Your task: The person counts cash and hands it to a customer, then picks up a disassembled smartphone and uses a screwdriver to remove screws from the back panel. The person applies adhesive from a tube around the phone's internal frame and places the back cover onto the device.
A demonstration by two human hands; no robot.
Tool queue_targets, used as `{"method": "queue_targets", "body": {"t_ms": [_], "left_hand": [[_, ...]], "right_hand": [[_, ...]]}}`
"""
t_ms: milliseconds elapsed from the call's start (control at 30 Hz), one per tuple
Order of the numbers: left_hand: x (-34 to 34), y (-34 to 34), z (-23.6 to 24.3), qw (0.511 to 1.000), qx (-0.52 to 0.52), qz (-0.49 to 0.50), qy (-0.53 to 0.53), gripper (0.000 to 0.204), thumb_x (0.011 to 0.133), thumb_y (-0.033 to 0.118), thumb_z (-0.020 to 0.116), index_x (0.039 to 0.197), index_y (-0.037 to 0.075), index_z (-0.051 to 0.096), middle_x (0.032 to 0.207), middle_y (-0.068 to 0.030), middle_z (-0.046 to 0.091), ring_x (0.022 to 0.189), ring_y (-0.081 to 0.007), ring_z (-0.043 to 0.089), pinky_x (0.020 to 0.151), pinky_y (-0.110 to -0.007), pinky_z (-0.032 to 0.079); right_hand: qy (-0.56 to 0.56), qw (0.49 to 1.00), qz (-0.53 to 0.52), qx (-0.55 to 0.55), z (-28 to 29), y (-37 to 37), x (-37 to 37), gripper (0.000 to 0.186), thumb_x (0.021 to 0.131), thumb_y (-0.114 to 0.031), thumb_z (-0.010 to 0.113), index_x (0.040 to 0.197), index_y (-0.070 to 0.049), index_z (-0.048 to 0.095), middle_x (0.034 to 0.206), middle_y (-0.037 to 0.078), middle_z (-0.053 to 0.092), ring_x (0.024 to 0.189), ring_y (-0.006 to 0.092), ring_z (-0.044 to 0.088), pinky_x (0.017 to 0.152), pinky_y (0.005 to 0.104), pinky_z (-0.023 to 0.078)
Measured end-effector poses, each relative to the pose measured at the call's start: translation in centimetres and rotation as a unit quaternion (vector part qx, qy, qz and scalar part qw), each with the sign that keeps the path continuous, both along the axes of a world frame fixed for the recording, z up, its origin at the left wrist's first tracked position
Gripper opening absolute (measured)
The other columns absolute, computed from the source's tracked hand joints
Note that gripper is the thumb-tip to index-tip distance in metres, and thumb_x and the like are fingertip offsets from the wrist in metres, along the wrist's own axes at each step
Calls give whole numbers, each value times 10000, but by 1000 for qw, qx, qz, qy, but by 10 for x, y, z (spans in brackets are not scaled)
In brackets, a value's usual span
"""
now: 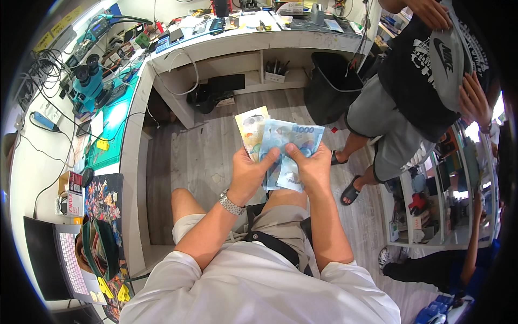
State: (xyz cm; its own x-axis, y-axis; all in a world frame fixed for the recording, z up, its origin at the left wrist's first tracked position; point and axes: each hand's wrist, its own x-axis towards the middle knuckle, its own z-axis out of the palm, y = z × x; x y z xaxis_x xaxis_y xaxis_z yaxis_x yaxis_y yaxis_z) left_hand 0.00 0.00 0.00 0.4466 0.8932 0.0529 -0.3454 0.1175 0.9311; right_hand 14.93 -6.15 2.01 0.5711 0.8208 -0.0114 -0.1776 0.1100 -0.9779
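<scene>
My left hand (250,173) and my right hand (313,170) hold banknotes fanned out in front of me, above my lap. A yellow banknote (249,125) sticks up on the left, its lower part behind blue banknotes (278,132). Both thumbs press on the blue notes, and the fingers are mostly hidden behind them. A metal watch is on my left wrist.
Cluttered white benches run left and ahead, with a microscope (89,81), green mat (116,140), laptop (40,254) and open green pouch (100,264). A black bin (332,81) stands under the bench. A person (404,108) stands at right, another (431,270) lower right, beside shelves (442,237).
</scene>
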Motion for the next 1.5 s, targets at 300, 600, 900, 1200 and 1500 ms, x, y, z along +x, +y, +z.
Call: {"method": "queue_targets", "body": {"t_ms": [300, 600, 900, 1200, 1500], "left_hand": [[-4, 6, -10, 993, -83, 24, -77, 272, 1035, 61, 726, 1275, -42, 649, 1209, -107, 759, 1017, -157, 747, 876, -323, 619], [1, 2, -10, 1000, -23, 15, -15, 243, 1020, 8, 722, 1249, -41, 660, 1203, -110, 762, 1018, -164, 750, 880, -317, 615], [-4, 7, -17, 999, -23, 38, 0, 207, 1021, 20, 727, 1216, -31, 680, 1163, -106, 770, 1004, -151, 743, 873, -299, 604], [-3, 5, 2, 985, -146, 11, -95, 250, 1009, 76, 776, 1218, -35, 697, 1156, -92, 775, 994, -135, 737, 879, -293, 596], [-3, 3, -4, 996, -49, 20, -70, 257, 985, 52, 786, 1215, -20, 697, 1136, -104, 777, 975, -147, 751, 857, -310, 613]], "right_hand": [[52, 998, 12, 26, 4, -8, 7, 213, 906, 6, 840, 1092, 36, 742, 1007, 101, 796, 853, 148, 737, 788, 312, 596], [56, 998, 38, 7, 5, -4, 3, 183, 915, -15, 848, 1065, 28, 753, 991, 90, 792, 847, 147, 739, 760, 314, 600], [37, 998, 51, -32, 7, -5, 1, 169, 945, -39, 828, 1075, 43, 757, 985, 99, 797, 824, 144, 735, 744, 313, 596], [46, 999, 11, 16, 3, -2, 5, 154, 950, -29, 824, 1081, 21, 760, 994, 67, 792, 848, 136, 732, 792, 294, 593], [68, 997, 18, -1, 0, -3, 10, 214, 924, -44, 853, 1096, 39, 755, 1007, 83, 794, 855, 141, 734, 794, 296, 586]]}}
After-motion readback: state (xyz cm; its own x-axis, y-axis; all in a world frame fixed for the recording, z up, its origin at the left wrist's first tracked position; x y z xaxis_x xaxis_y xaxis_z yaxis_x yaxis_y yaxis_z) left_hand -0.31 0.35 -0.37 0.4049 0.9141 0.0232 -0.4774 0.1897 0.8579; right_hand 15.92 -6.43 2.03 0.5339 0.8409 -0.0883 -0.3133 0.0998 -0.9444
